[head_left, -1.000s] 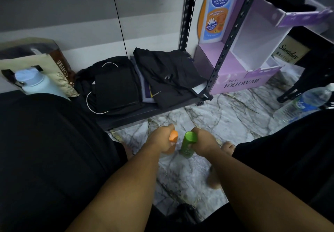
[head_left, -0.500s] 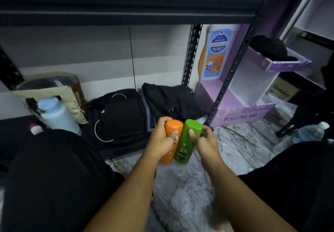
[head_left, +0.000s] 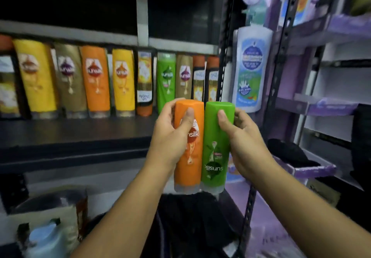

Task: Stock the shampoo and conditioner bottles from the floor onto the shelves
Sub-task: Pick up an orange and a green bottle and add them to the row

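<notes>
Dark metal shelving filled the view, and on the shelf (head_left: 80, 133) at chest height a row of shampoo bottles (head_left: 96, 81) stood upright against the back: yellow, gold, orange and green, most with a Sunsilk label facing out. In front of the right end of that row, above the shelf's front edge, the person held two more bottles side by side and touching.

The left hand (head_left: 168, 141) gripped the orange bottle (head_left: 188, 167). Its thumb lay across the label and its fingers (head_left: 170, 107) curled round the far side. The right hand (head_left: 247, 147) gripped the green bottle (head_left: 214, 137) in the same way, thumb on the front and fingers (head_left: 241, 117) curled behind the right edge. Both bottles were upright. The orange one's logo read the right way up and the green one's read upside down.

Right of a black perforated upright (head_left: 223, 67) stood a purple display stand (head_left: 325, 107) with a large white bottle (head_left: 251, 67) at its front. Dark folded clothing (head_left: 190, 227) lay on the lowest level beneath the hands, and a pale blue bottle (head_left: 46, 237) stood at the lower left.
</notes>
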`<action>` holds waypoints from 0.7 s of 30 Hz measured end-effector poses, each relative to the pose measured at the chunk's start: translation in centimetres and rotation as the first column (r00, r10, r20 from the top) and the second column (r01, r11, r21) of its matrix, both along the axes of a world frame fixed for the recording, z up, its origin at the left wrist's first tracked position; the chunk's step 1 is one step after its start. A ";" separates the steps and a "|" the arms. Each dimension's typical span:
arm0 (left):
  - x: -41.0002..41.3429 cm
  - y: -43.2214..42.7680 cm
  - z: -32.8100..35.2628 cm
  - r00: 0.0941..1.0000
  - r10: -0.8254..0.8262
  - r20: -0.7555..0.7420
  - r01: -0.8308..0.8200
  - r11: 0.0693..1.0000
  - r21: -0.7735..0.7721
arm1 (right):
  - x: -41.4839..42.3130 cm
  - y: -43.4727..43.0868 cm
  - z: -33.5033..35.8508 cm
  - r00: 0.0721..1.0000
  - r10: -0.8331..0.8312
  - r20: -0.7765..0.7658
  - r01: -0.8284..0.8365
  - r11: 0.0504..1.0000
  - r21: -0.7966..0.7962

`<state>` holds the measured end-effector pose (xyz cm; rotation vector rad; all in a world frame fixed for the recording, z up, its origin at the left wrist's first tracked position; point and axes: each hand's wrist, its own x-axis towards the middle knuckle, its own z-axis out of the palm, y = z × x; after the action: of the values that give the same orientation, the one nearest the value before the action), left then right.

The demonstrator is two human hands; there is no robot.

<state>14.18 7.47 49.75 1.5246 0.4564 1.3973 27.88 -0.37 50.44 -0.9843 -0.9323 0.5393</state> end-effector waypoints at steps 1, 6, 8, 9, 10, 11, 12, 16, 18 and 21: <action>0.2 0.4 2.2 1.000 -0.002 0.022 0.002 1.000 0.014 | 0.2 0.6 2.1 1.000 0.031 0.001 -0.031 0.999 0.023; 1.5 2.6 10.4 0.995 0.051 0.080 -0.058 0.995 0.084 | 0.8 3.1 10.2 0.997 0.076 0.009 -0.076 0.991 0.113; 2.3 3.4 12.1 0.993 0.102 0.059 -0.108 0.988 0.113 | 1.2 4.2 11.7 0.998 0.066 0.019 -0.068 0.990 0.120; 2.7 3.8 12.6 0.991 0.125 0.041 -0.130 0.984 0.122 | 1.4 4.7 12.1 0.998 0.064 0.011 -0.065 0.991 0.120; 3.2 4.3 12.9 0.989 0.143 0.023 -0.145 0.982 0.122 | 1.6 5.3 12.4 0.998 0.060 0.000 -0.059 0.991 0.117; 3.5 4.7 13.1 0.988 0.152 0.009 -0.152 0.981 0.118 | 1.8 5.8 12.4 0.998 0.060 -0.014 -0.058 0.992 0.113; 3.8 5.1 13.2 0.988 0.155 -0.001 -0.154 0.981 0.114 | 2.0 6.2 12.4 0.998 0.061 -0.027 -0.057 0.992 0.111; 4.5 6.5 13.3 0.983 0.181 -0.041 -0.174 0.975 0.141 | 3.1 7.5 12.4 0.997 0.073 -0.017 -0.071 0.993 0.095; 4.7 7.0 13.3 0.981 0.187 -0.060 -0.177 0.974 0.140 | 3.6 8.0 12.3 0.997 0.081 0.002 -0.081 0.994 0.079; 4.9 7.6 12.7 0.980 0.183 -0.079 -0.174 0.979 0.108 | 4.1 8.9 11.9 0.996 0.089 -0.001 -0.089 0.994 0.067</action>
<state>19.08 15.03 62.49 1.6661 0.5978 1.5141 31.99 8.50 62.38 -0.8847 -0.9884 0.5812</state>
